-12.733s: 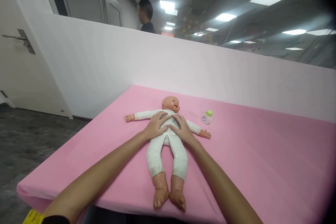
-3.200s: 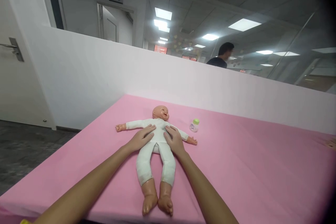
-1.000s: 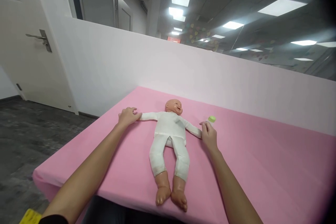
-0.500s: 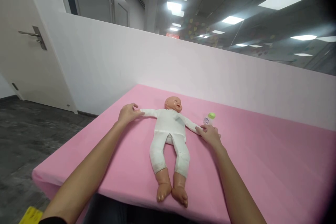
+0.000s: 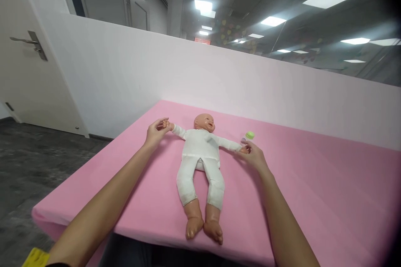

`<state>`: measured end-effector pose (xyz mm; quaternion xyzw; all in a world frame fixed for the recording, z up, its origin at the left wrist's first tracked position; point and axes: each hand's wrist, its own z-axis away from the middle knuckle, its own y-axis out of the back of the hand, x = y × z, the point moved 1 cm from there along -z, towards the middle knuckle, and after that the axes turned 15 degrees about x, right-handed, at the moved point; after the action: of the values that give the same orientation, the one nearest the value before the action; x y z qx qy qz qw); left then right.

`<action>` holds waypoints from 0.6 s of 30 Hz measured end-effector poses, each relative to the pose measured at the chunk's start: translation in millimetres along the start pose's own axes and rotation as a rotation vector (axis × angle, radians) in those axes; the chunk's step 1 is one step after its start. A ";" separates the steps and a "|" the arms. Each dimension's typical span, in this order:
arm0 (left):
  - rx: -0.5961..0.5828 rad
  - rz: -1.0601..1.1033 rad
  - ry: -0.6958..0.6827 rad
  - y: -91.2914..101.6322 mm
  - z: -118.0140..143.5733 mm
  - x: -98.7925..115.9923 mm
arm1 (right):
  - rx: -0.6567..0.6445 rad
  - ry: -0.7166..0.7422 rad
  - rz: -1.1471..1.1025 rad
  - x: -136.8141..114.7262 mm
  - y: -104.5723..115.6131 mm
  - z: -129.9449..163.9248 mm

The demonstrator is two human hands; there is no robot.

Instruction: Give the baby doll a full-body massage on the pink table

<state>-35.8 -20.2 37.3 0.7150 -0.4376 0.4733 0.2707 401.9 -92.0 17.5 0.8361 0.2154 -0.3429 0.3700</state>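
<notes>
Door (image 5: 28, 75) at far left, then the white partition wall (image 5: 219, 79) along the bed's far edge. Left hand (image 5: 156, 131) sits near the bed's (image 5: 313, 200) far-left corner, fingers pinched shut on the doll's (image 5: 200, 154) small hand, that arm lifted slightly off the pink cover. Doll lies face up mid-bed, head toward the far edge, feet almost at the near edge. Right hand (image 5: 254, 155) has fingers closed on the doll's other hand, arm stretched out sideways. Small bottle with green cap (image 5: 247, 137) stands just beyond the right hand (touching or not, can't tell). Looks like the arm-stretching step: both doll arms held by the hands and spread. Any next arm move calls for a light grip and even travel on both sides, watching the bottle behind the right knuckles. Room: tight toward the left edge, wide open pink surface to the right, little margin at the near edge by the feet.
</notes>
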 end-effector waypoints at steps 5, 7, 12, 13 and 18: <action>-0.051 0.022 0.069 -9.1 5.0 -8.8 | 0.242 -0.199 -0.180 -5.9 -1.2 -1.2; -0.063 0.079 0.103 -11.3 6.8 -10.2 | 0.288 -0.249 -0.248 -2.4 -6.6 -0.4; -0.062 0.267 0.159 -17.1 13.9 -8.5 | 0.353 -0.320 -0.501 8.6 -23.5 -0.2; -0.061 0.283 0.157 -18.5 15.3 -8.5 | 0.360 -0.340 -0.555 9.0 -26.3 -0.2; -0.100 0.206 0.114 -25.5 18.6 -18.1 | 0.299 -0.491 -0.826 5.3 -41.0 2.5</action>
<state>-8.2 -16.4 14.0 0.6237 -0.5159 0.5159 0.2804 379.2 -67.4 -6.9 0.6197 0.3835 -0.6743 0.1191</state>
